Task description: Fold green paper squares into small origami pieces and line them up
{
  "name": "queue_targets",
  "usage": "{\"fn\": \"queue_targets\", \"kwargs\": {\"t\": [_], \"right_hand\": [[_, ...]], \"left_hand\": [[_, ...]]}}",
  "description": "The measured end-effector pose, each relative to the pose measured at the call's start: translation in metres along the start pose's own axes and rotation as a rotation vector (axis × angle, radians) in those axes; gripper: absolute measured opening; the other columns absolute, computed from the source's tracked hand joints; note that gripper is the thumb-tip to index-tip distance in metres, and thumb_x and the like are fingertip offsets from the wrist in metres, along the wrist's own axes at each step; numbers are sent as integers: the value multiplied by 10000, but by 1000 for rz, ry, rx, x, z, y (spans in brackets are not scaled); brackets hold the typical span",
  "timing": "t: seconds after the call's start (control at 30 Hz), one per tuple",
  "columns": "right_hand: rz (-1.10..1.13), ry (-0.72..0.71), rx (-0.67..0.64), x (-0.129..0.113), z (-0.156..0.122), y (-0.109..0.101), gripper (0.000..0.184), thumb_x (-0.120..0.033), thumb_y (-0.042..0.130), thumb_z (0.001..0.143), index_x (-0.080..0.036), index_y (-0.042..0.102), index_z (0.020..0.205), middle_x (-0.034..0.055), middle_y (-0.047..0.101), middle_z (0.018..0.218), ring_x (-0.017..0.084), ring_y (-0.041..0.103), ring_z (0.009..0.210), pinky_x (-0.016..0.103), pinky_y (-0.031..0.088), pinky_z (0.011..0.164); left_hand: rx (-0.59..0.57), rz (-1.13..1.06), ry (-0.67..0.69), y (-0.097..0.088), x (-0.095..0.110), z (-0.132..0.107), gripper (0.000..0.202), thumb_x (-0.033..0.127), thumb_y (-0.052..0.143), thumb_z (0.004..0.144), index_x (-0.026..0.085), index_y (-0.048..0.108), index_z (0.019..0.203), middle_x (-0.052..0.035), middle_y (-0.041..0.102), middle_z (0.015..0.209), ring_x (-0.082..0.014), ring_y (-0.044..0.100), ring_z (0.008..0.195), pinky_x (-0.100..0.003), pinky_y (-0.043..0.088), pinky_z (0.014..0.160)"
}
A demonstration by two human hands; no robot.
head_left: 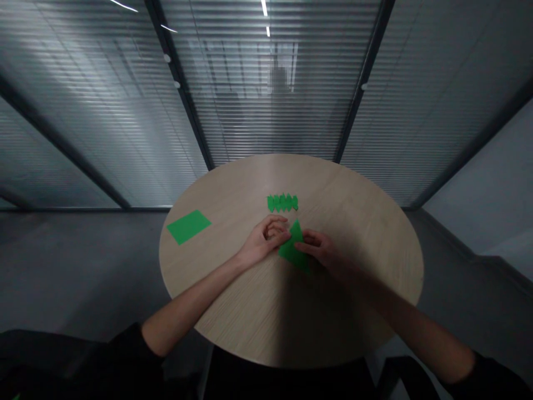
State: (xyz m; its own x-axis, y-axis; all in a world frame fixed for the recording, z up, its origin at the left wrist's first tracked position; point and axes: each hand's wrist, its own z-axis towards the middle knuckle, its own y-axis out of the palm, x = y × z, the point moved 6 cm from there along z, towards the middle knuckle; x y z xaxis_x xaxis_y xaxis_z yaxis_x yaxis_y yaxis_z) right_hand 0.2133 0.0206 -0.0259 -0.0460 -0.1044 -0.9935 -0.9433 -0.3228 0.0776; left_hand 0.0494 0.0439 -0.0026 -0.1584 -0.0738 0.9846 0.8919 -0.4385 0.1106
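Note:
Both my hands work close together over the middle of the round wooden table (250,294). My left hand (264,241) has curled fingers pressed against the left edge of a folded green paper piece (293,251). My right hand (318,250) pinches the same piece from the right, covering part of it. The paper comes to a point at the top. Just beyond my hands lies a green cut paper strip (282,203) with a zigzag outline. A flat green paper rectangle (189,226) lies apart, near the table's left rim.
The round table's rim surrounds these items, with a grey floor below it. Glass walls with horizontal blinds stand beyond, and a blurred figure (278,78) shows behind the glass. A dark chair back (408,375) sits at the lower right.

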Motion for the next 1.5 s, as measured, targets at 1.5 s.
{"fn": "queue_targets", "kwargs": {"t": [1.5], "right_hand": [[-181,-253,231,-31,-17,-3,231,-463,734,824,-232,728,824,27,716,793,189,679,741,299,553,670]], "left_hand": [[127,344,198,17,16,-20,268,320,715,945,186,756,1173,-104,774,1127,-197,728,849,-265,590,634]]}}
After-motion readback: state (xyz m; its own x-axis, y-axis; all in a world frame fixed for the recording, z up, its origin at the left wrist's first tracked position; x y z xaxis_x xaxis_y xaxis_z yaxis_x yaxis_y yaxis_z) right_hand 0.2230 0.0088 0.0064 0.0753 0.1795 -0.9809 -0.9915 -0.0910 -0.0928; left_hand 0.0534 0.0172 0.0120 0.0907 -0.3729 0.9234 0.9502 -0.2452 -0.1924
